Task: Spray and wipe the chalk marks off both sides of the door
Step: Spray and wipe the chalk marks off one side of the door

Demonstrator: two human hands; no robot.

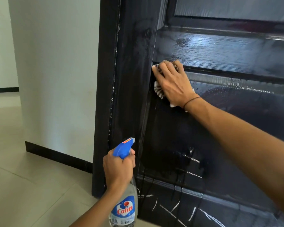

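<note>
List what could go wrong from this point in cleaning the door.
1. Chalk marks remain low on the door while the right hand presses the cloth much higher; they may get missed.
2. Liquid runs down the lower panel in streaks, so it may smear the chalk or drip onto the tiled floor, making it slippery.
3. The left hand grips the spray bottle, nozzle toward the door; an accidental squeeze could add more runoff.

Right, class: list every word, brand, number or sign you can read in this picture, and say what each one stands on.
"Colin": red letters on the blue and white label of the clear plastic spray bottle held in the left hand.
Small print lower on that label: too blurred to read.
Small red sticker on the bottle's blue trigger head: too small to read.
White chalk marks on the black wooden door: strokes only, no letters.
</note>
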